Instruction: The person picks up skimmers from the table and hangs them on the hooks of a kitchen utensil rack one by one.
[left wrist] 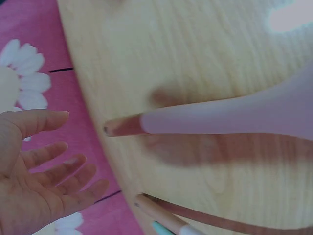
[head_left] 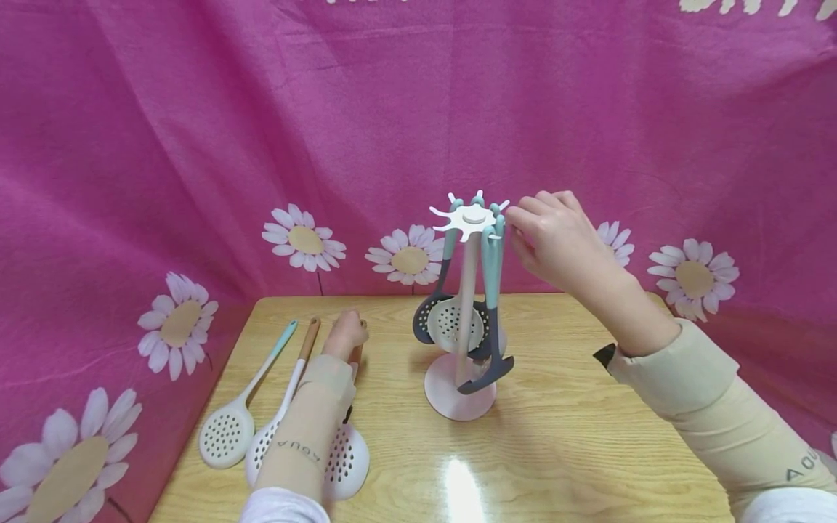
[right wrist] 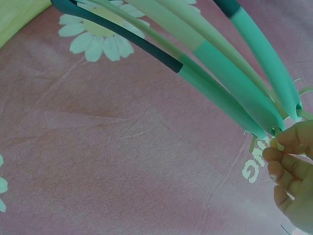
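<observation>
My right hand point(head_left: 549, 232) is at the top of a white rotating utensil rack point(head_left: 451, 396); in the right wrist view its thumb and forefinger pinch the tip of one hook, beside a hanging teal handle point(right wrist: 234, 81). Several teal-handled utensils hang there, among them a dark turner point(head_left: 492, 376) and a pale skimmer point(head_left: 442, 328). Over the back left of the table, my left hand point(left wrist: 44, 176) has its fingers loosely extended and holds nothing. Below and beside it lies a white skimmer point(head_left: 349, 465) with a brown handle point(left wrist: 124, 126); my forearm partly hides it.
Further left on the wooden table point(head_left: 556, 450) lie a teal-handled skimmer point(head_left: 224, 437) and another white skimmer point(head_left: 259, 444) with a brown handle, partly covered by my left sleeve. A pink flowered cloth point(head_left: 392, 131) hangs behind the table's back edge.
</observation>
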Demonstrator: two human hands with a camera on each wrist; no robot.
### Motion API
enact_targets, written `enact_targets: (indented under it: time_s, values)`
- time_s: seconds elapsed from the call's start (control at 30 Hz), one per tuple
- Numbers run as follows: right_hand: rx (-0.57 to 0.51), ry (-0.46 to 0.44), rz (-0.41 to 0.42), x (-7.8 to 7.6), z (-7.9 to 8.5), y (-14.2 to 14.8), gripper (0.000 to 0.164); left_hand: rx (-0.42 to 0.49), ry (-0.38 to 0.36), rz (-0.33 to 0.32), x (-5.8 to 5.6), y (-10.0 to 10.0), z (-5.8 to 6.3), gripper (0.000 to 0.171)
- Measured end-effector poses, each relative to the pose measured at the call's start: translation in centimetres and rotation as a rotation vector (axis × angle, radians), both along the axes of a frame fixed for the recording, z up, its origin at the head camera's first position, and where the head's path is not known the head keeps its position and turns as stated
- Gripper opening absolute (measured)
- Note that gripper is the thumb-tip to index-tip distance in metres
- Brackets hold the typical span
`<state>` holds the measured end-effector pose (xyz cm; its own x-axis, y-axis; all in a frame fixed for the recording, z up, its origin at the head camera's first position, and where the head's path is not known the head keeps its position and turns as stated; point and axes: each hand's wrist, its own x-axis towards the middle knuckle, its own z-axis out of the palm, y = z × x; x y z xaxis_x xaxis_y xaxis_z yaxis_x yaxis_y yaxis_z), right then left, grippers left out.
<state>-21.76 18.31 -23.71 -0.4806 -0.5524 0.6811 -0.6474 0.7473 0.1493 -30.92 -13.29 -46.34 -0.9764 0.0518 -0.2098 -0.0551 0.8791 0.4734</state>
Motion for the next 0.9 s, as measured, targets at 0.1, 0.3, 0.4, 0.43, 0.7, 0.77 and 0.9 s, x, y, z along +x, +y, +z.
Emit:
enact_targets:
  time_s: [0.1,0.3,0.4,0.43,0.7,0.77,0.9]
  values:
    - [0.007,-0.002,-0.006,0.0,0.1,0.0,0.01,-0.004,-0.007,0.025,0.2,-0.2,-0.4,0.042]
    - [0.016,0.005,-0.007,0.1,0.2,-0.1,0.009,0.0,-0.012,0.036,0.5,-0.6,-1.0,0.039]
    - [0.023,0.007,-0.005,0.1,0.2,-0.1,0.009,-0.001,-0.036,0.051,0.6,-0.7,-1.3,0.048]
    - [0.025,0.005,-0.004,0.1,0.2,-0.1,0.009,-0.005,-0.043,0.055,0.7,-0.7,-1.4,0.043]
    - [0.047,0.003,-0.007,0.1,0.3,-0.1,0.01,0.0,-0.115,0.102,0.2,-0.5,-2.4,0.023]
    - [0.05,0.01,-0.005,0.1,0.3,-0.1,0.009,-0.003,-0.125,0.105,-0.1,-0.5,-2.8,0.015]
    - [0.053,0.023,-0.005,0.1,0.2,-0.1,0.009,-0.021,-0.113,0.098,-0.2,-0.3,-3.4,0.027]
